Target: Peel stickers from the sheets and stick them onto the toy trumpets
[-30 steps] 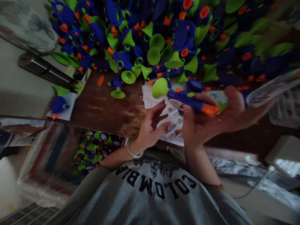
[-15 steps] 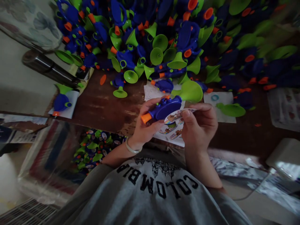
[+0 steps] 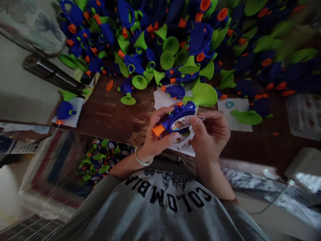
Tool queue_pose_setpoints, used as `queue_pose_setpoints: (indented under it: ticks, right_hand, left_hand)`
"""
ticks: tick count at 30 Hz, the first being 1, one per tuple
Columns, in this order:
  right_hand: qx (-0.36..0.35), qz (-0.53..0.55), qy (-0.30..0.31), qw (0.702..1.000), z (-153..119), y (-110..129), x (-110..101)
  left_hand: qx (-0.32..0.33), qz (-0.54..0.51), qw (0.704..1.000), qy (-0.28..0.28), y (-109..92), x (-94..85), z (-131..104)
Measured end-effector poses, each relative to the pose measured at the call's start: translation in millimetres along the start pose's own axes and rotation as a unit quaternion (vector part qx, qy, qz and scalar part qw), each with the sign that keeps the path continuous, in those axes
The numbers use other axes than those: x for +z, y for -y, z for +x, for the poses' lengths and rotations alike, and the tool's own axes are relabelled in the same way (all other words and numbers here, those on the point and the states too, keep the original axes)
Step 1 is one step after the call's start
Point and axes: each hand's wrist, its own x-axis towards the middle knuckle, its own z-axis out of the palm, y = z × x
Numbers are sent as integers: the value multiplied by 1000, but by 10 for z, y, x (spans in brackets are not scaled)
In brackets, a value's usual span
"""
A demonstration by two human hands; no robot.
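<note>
My left hand [image 3: 159, 135] is wrapped round a toy trumpet [image 3: 189, 108] with a blue body, an orange mouthpiece and a wide green bell pointing up and right. Between the thumb and fingers of my right hand [image 3: 209, 134] is the right end of an oval sticker [image 3: 182, 123] printed with a cartoon bear and a rainbow. The sticker's left part lies over the flat oval side of the trumpet; whether it is stuck down I cannot tell. Below the trumpet is a sheet of similar stickers [image 3: 187, 145], partly hidden by my hands.
Many more toy trumpets [image 3: 140, 63] are heaped along the back of the brown table [image 3: 112, 110]. A dark flask [image 3: 50, 72] lies at the left. Under the table edge, a container holds trumpets with stickers [image 3: 102, 160]. A loose green bell [image 3: 247, 117] rests on paper at the right.
My right hand has moved slightly left and brought the sticker over the oval side of the trumpet. The trumpet has turned slightly in my left hand.
</note>
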Motion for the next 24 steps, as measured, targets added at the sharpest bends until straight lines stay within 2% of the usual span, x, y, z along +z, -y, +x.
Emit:
queue_pose_setpoints:
  ticks: [12,16,21,24]
  right_hand:
    - [20,36,1,999,-10,14,-27]
    - [6,53,-3,999,-13,12,-14]
    - [-11,33,-3,999,-39,18,-2]
    - [-30,-14,-1,999,-49,19,-14]
  left_hand:
    - [-8,-13,1000,1,-18,31,13]
    - [1,-17,1000,5,-6,25,17]
    - [17,12,1000,-16,-20,48,33]
    - [38,43,997,-43,-45,70,24]
